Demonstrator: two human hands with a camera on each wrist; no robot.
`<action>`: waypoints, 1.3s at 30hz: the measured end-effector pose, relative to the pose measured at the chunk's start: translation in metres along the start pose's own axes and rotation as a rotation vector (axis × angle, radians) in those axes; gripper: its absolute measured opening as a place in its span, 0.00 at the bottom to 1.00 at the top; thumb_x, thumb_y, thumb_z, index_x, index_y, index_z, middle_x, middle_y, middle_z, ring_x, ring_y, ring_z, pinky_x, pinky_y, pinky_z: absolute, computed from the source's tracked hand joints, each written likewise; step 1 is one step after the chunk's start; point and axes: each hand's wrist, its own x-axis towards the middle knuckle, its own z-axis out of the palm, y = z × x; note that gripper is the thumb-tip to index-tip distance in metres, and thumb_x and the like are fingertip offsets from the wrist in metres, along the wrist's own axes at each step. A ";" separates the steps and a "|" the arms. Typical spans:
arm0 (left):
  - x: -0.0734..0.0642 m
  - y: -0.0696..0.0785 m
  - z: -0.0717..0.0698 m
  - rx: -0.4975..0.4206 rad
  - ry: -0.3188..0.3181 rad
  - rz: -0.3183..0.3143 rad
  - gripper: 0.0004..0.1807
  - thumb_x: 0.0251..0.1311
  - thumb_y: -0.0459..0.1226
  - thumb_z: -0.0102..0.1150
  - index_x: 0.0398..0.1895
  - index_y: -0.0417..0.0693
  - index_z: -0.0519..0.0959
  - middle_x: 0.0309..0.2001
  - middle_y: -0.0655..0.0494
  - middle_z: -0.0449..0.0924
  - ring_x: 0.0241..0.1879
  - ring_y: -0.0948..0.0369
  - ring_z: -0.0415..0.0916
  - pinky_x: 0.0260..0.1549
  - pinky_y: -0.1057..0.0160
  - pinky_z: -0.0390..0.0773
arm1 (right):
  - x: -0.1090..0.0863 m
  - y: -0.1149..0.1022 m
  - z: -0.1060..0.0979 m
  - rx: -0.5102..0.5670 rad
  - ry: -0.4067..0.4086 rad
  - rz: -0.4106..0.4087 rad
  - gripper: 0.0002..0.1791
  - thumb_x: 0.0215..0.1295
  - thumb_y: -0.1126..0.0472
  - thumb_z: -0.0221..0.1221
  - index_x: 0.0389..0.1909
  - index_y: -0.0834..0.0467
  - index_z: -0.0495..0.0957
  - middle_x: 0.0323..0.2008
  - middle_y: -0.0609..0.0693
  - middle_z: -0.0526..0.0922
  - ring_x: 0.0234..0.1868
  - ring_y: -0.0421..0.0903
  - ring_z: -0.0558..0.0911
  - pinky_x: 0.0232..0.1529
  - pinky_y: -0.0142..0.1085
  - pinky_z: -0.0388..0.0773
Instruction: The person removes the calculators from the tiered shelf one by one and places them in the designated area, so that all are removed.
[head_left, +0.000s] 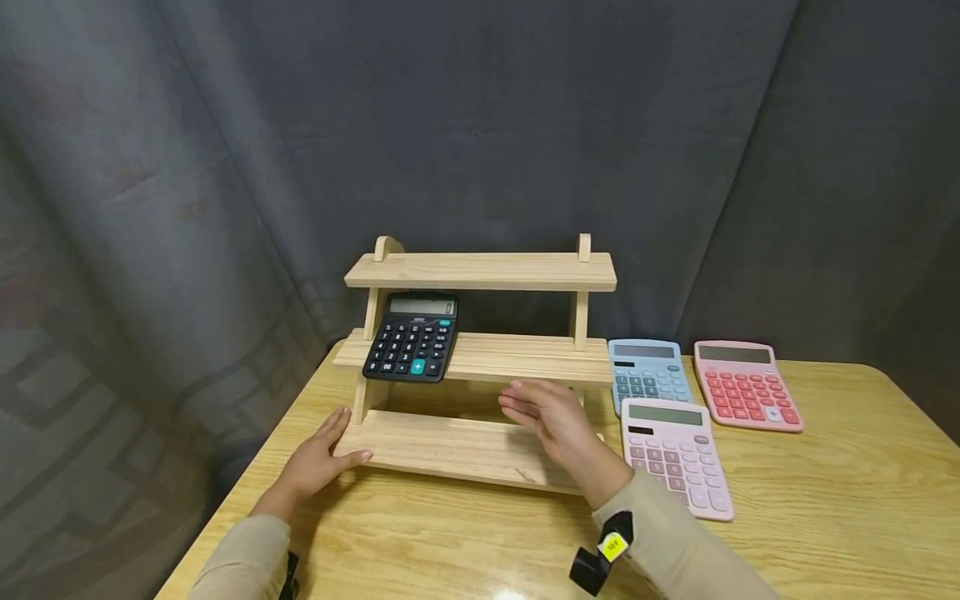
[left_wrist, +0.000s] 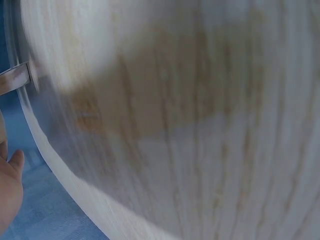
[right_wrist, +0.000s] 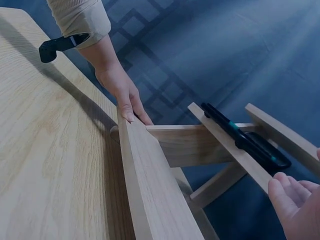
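A three-tier wooden shelf rack [head_left: 480, 358] stands on the table. My left hand [head_left: 318, 454] rests on the left end of its bottom shelf, the thumb at the front corner and the fingers extended along the end. In front of the middle shelf, right of centre, is my right hand [head_left: 547, 417], its fingers slightly bent and holding nothing. Its fingertips are near that shelf's edge in the right wrist view; contact is unclear. A black calculator [head_left: 412, 337] leans on the middle shelf's left part, its screen facing forward. Blurred wood grain [left_wrist: 200, 125] fills most of the left wrist view.
Right of the rack lie a blue calculator [head_left: 648, 371], a coral pink calculator [head_left: 746, 385] and a pale pink calculator [head_left: 675, 454], the last nearest the right forearm. A dark grey curtain [head_left: 480, 125] hangs behind the wooden table [head_left: 847, 483].
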 end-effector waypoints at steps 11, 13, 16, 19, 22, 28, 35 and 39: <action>0.000 -0.003 0.000 -0.005 0.006 -0.005 0.49 0.45 0.58 0.55 0.64 0.38 0.51 0.64 0.41 0.46 0.59 0.42 0.49 0.51 0.43 0.56 | 0.019 0.007 0.021 -0.014 -0.021 -0.006 0.15 0.59 0.70 0.49 0.46 0.75 0.67 0.30 0.55 0.79 0.35 0.48 0.79 0.42 0.39 0.73; -0.001 -0.003 0.000 -0.008 0.008 -0.002 0.49 0.45 0.58 0.55 0.64 0.37 0.51 0.64 0.41 0.46 0.59 0.42 0.49 0.51 0.43 0.56 | 0.021 0.009 0.024 -0.012 -0.019 -0.004 0.15 0.59 0.71 0.49 0.46 0.75 0.67 0.31 0.56 0.79 0.35 0.48 0.79 0.42 0.39 0.73; -0.001 -0.003 0.000 -0.018 0.002 -0.005 0.49 0.45 0.58 0.55 0.64 0.38 0.51 0.64 0.41 0.46 0.59 0.41 0.49 0.51 0.42 0.56 | 0.025 0.011 0.028 -0.013 -0.020 -0.006 0.15 0.59 0.71 0.49 0.46 0.75 0.68 0.31 0.56 0.79 0.36 0.49 0.79 0.42 0.39 0.73; -0.001 -0.003 0.000 -0.018 0.001 -0.012 0.49 0.45 0.58 0.55 0.64 0.38 0.51 0.64 0.41 0.46 0.59 0.42 0.49 0.51 0.43 0.56 | 0.029 0.014 0.034 -0.016 -0.025 -0.010 0.16 0.58 0.71 0.49 0.46 0.76 0.68 0.31 0.56 0.79 0.34 0.47 0.79 0.41 0.39 0.73; 0.000 -0.004 0.000 -0.015 0.004 -0.013 0.48 0.46 0.58 0.55 0.64 0.38 0.51 0.64 0.42 0.46 0.59 0.42 0.49 0.51 0.43 0.56 | 0.033 0.015 0.040 -0.028 -0.033 -0.009 0.16 0.58 0.71 0.50 0.46 0.76 0.68 0.30 0.56 0.79 0.31 0.45 0.79 0.39 0.37 0.74; 0.000 -0.003 -0.002 -0.022 0.004 -0.016 0.48 0.45 0.58 0.55 0.64 0.39 0.50 0.65 0.42 0.45 0.59 0.42 0.49 0.51 0.42 0.55 | 0.042 0.018 0.050 -0.056 -0.039 -0.010 0.17 0.57 0.71 0.52 0.47 0.76 0.68 0.28 0.54 0.79 0.29 0.43 0.79 0.40 0.39 0.74; 0.001 -0.003 0.000 -0.031 0.012 -0.015 0.48 0.45 0.57 0.56 0.64 0.38 0.51 0.64 0.41 0.46 0.60 0.42 0.48 0.51 0.43 0.55 | 0.047 0.022 0.058 -0.089 -0.031 0.001 0.17 0.56 0.71 0.52 0.47 0.73 0.68 0.32 0.58 0.79 0.27 0.41 0.79 0.36 0.36 0.75; 0.002 -0.001 0.003 -0.036 0.005 -0.010 0.48 0.45 0.57 0.56 0.64 0.38 0.50 0.64 0.41 0.46 0.60 0.43 0.48 0.52 0.44 0.54 | 0.050 0.024 0.059 -0.085 -0.023 0.019 0.19 0.56 0.71 0.53 0.49 0.73 0.67 0.27 0.55 0.78 0.25 0.41 0.79 0.34 0.35 0.76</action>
